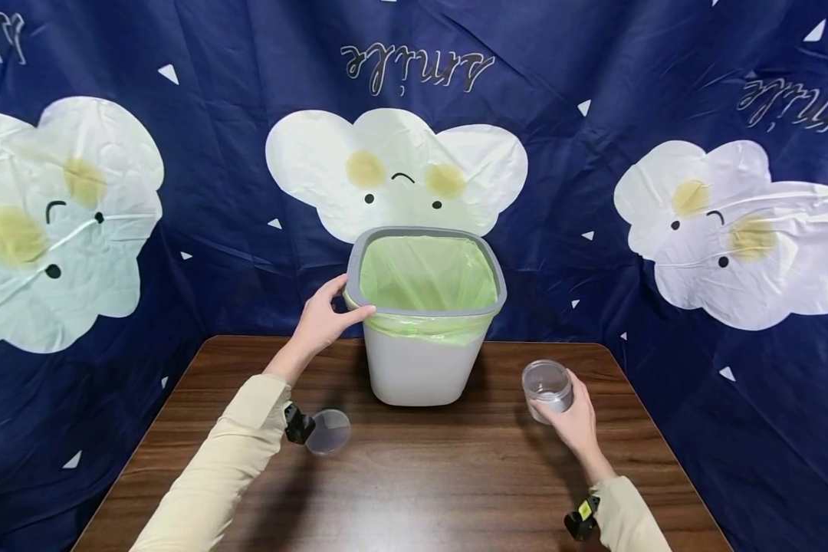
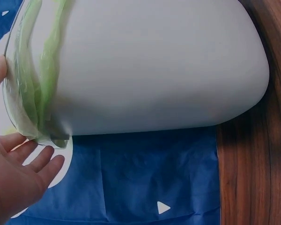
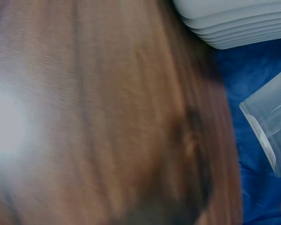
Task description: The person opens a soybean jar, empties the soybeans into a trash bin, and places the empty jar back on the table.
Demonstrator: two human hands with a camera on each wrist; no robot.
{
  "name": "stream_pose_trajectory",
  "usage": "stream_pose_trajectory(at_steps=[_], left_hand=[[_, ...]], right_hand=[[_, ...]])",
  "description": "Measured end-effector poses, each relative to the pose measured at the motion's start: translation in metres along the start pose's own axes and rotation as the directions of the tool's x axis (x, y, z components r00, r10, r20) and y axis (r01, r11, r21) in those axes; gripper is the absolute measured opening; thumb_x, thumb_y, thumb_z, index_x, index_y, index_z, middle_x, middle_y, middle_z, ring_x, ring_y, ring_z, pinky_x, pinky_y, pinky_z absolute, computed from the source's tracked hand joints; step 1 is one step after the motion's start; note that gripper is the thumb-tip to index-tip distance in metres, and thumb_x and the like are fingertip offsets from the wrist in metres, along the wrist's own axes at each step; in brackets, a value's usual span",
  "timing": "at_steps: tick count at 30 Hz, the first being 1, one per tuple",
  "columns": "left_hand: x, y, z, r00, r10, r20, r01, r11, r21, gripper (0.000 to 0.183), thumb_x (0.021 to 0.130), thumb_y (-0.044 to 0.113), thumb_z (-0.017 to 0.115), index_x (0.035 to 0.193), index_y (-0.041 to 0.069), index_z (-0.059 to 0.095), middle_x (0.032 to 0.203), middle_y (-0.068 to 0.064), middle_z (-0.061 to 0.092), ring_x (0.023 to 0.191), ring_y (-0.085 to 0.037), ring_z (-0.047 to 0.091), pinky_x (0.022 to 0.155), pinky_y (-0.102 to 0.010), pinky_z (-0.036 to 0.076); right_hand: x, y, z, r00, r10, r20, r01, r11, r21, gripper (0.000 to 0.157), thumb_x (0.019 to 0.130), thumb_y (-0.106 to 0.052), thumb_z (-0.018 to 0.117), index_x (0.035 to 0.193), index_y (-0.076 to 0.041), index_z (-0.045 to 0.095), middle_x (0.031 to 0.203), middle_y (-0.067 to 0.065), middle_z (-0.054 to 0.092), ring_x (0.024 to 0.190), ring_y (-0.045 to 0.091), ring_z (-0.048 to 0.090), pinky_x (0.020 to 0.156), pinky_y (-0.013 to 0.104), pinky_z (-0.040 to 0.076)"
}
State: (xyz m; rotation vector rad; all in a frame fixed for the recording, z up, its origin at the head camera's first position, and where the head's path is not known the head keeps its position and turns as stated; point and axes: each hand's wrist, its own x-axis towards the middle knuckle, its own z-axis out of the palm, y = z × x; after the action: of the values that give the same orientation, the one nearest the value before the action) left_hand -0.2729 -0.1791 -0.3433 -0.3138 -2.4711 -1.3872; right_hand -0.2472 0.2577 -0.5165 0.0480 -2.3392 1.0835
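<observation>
A light grey trash bin (image 1: 421, 372) with a darker grey rim and a green bag lining stands upright on the table. My left hand (image 1: 322, 316) grips its near left corner just at the rim, thumb on the front and fingers on the left side. In the left wrist view, the other fingers of the left hand (image 2: 23, 176) are spread loosely beside the green bag (image 2: 48, 61). My right hand (image 1: 574, 418) holds a clear, lidless plastic jar (image 1: 547, 381) right of the bin. The right wrist view shows part of the jar (image 3: 274, 124), tilted in that picture.
A clear round disc, like a lid (image 1: 329, 431), lies on the brown wooden table (image 1: 448, 475) near my left wrist. Behind the table and along its sides hangs a dark blue curtain (image 1: 559, 253) with cloud prints.
</observation>
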Motion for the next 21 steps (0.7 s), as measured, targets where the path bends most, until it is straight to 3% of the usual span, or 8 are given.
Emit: stream_pose_trajectory(at_steps=[12,21], left_hand=[[-0.002,0.000,-0.001,1.000,-0.005,0.003,0.005,1.000,0.008,0.074,0.074,0.041,0.072,0.136,0.014,0.041,0.136,-0.007,0.043,0.120,-0.023,0.042,0.099,-0.045,0.034],[-0.001,0.000,0.000,1.000,-0.015,0.000,0.015,1.000,0.007,0.074,0.074,0.042,0.072,0.136,0.015,0.041,0.136,-0.006,0.043,0.121,-0.023,0.041,0.099,-0.045,0.034]], right_hand=[[-0.026,0.010,0.024,0.986,0.151,0.063,-0.155,0.986,0.061,0.085,0.059,-0.021,0.084,0.129,0.003,0.041,0.124,0.025,0.047,0.113,0.037,0.044,0.094,0.049,0.034],[-0.037,0.017,0.029,0.968,0.227,0.109,-0.237,0.967,0.090,0.084,0.061,-0.022,0.083,0.129,0.001,0.040,0.122,0.024,0.050,0.111,0.035,0.047,0.091,0.045,0.037]])
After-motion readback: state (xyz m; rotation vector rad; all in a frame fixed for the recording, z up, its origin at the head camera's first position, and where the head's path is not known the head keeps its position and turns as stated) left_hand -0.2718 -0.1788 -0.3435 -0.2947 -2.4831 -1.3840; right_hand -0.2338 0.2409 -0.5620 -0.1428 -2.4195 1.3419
